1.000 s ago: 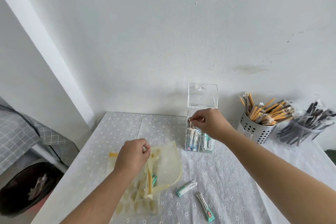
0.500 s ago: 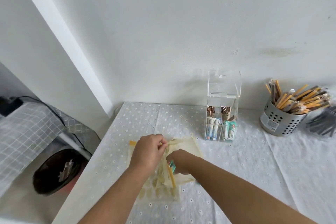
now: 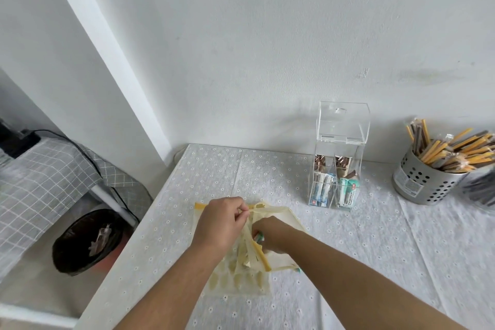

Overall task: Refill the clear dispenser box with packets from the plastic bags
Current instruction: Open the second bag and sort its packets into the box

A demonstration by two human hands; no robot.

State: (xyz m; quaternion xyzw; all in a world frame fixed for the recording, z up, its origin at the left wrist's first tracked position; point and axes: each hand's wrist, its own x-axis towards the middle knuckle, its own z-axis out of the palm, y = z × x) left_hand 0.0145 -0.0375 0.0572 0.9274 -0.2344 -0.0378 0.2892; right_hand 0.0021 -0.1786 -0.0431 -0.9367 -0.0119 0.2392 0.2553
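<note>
A yellowish plastic bag (image 3: 278, 213) with a yellow zip strip lies on the table near the front. My left hand (image 3: 219, 222) pinches its upper edge and holds the mouth apart. My right hand (image 3: 270, 233) reaches into the bag, fingers curled around a green-tipped packet (image 3: 259, 236); most of it is hidden. The clear dispenser box (image 3: 338, 158) stands at the back against the wall with its lid raised. It holds brown packets on top and blue and green packets below.
A perforated metal cup (image 3: 420, 182) of yellow and brown sticks stands at the right, a dark holder beside it at the frame edge. Left of the table, a black bin (image 3: 85, 241) sits on the floor beside a grey checked cloth. The table edge runs diagonally at left.
My right hand has left the dispenser box and come back into the bag. The view has shifted left. My left hand keeps its hold on the bag edge.
</note>
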